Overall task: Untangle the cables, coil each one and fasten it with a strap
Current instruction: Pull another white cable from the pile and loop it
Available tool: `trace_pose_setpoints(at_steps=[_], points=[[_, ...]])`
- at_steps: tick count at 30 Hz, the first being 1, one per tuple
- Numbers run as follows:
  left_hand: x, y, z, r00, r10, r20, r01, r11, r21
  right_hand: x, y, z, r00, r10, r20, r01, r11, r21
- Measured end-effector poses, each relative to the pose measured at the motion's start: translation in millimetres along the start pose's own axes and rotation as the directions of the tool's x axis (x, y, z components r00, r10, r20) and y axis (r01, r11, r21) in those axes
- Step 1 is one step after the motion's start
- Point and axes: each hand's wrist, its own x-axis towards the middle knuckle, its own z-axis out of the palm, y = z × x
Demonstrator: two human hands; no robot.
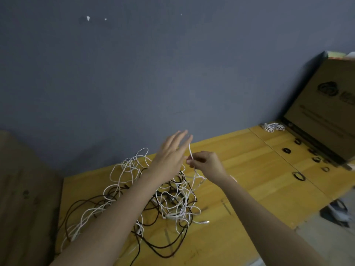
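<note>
Where the tangle of white and black cables (153, 198) sprawls on the yellow wooden table (249, 169), we see a white cable (192, 156) lifted from it, pinched by the right hand (207, 164). The left hand (172, 152) hovers beside it, fingers straight and spread. Black straps (299, 176) and coiled white cables (272, 127) lie near a cardboard box (326, 104).

Wall (134, 73): dark blue-grey, filling the view from 9 to 2 o'clock, with small white chips near 11.
Table (249, 166): yellow wood, seamed, centre to 4 o'clock.
Cardboard box (326, 104): printed, at 3 o'clock on the table, against the wall.
Shoe (338, 212): on the floor, 4 o'clock.
</note>
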Motion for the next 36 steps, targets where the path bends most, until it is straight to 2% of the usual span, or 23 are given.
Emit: trace_pose_setpoints(at_steps=[1, 3, 5, 7, 9, 10, 12, 13, 15, 21, 24, 27, 29, 32, 36], points=[[5.0, 0.6, 3.4, 0.995, 0.102, 0.022, -0.104, 0.988, 0.117, -0.3, 2.2, 1.2, 0.998, -0.066, -0.009, 0.065, 0.993, -0.103], [11.8, -2.0, 10.4, 0.983, 0.178, 0.049, -0.185, 0.951, 0.248, -1.6, 6.6, 1.0, 0.981, -0.179, -0.072, 0.153, 0.95, -0.274], [15.5, 0.8, 7.1, 0.979, 0.187, 0.084, -0.202, 0.95, 0.239, -5.3, 13.8, -0.4, 0.959, -0.244, -0.147, 0.178, 0.916, -0.36], [16.0, 10.4, 1.4, 0.983, 0.167, 0.076, -0.177, 0.971, 0.161, -8.6, 25.1, -1.5, 0.95, -0.25, -0.188, 0.14, 0.878, -0.457], [17.1, 16.5, -4.5, 0.995, 0.017, 0.103, -0.026, 0.996, 0.086, -11.3, 38.2, -3.9, 0.965, -0.166, -0.201, 0.038, 0.851, -0.524], [17.4, 16.9, -6.4, 0.994, -0.043, 0.099, 0.041, 0.999, 0.027, -13.8, 43.4, -6.5, 0.98, -0.064, -0.19, -0.035, 0.88, -0.474], [17.2, 15.6, -9.4, 0.987, -0.136, 0.091, 0.145, 0.984, -0.103, -20.1, 45.2, -11.6, 0.982, 0.149, -0.116, -0.169, 0.967, -0.189], [17.1, 14.2, -9.0, 0.983, -0.165, 0.085, 0.176, 0.973, -0.15, -23.2, 44.4, -11.9, 0.978, 0.197, -0.072, -0.2, 0.979, -0.033], [16.7, 14.2, -8.1, 0.97, -0.221, 0.103, 0.238, 0.95, -0.203, -26.2, 43.0, -9.9, 0.979, 0.19, -0.078, -0.18, 0.977, 0.116], [13.4, 6.1, 3.3, 0.917, -0.365, 0.158, 0.395, 0.881, -0.258, -28.0, 33.3, -3.8, 0.973, 0.212, -0.09, -0.163, 0.912, 0.377], [9.9, 2.0, 2.9, 0.907, -0.38, 0.185, 0.42, 0.851, -0.314, -25.6, 29.6, -5.8, 0.98, 0.155, -0.128, -0.112, 0.948, 0.297], [9.7, 7.5, 3.0, 0.912, -0.323, 0.253, 0.404, 0.818, -0.41, -21.9, 26.8, -4.1, 0.98, 0.09, -0.178, -0.055, 0.98, 0.193], [9.2, 12.9, 5.5, 0.913, -0.282, 0.296, 0.395, 0.797, -0.458, -22.2, 23.6, -2.7, 0.982, 0.071, -0.177, -0.035, 0.98, 0.194], [10.6, 16.9, 6.3, 0.9, -0.306, 0.312, 0.432, 0.722, -0.54, -24.2, 21.3, 0.7, 0.986, 0.049, -0.157, -0.012, 0.972, 0.234], [12.7, 18.2, 7.4, 0.89, -0.3, 0.343, 0.45, 0.701, -0.554, -25.4, 18.6, 6.2, 0.984, 0.026, -0.177, 0.015, 0.973, 0.229]])
